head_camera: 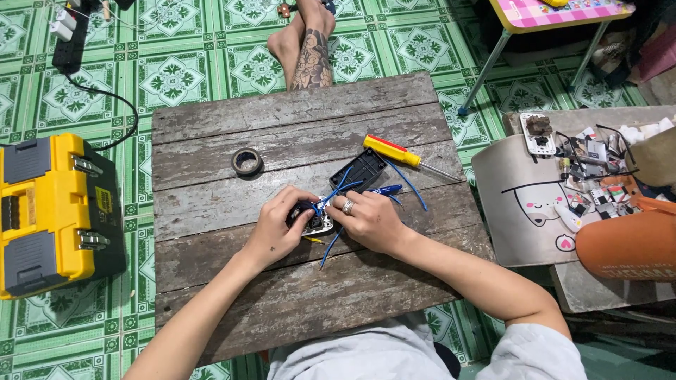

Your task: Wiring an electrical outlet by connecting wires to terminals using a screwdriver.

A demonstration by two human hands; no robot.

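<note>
While I sit on the floor at a low weathered wooden board (296, 281), green patterned tiles (183, 70) spread out all round it. A yellow and black toolbox (53, 211) stands shut to my left, with a black cable (113, 105) curling across the tiles above it. On the board lie a roll of dark tape (247, 162), a black plastic cover (358, 171) and a screwdriver with a yellow and red handle (398, 150), all just beyond my hands. Someone else's bare feet (306, 42) rest at the far edge of the board. To my right a low stand with a cartoon face (524, 211) carries a heap of small parts (588, 172), and a pink table (556, 14) is cut off at the top of the view.

My left hand (276, 229) and right hand (370, 222), ring on one finger, both close round a small white and black electrical fitting (315, 222) near the middle of the board, pinching it between fingertips. Blue wires (338, 193) rise out of it and trail across the wood. My fingers cover most of the fitting, so I cannot tell its exact shape or where the wires end. An orange object (627, 246) at the right edge is only partly in view.
</note>
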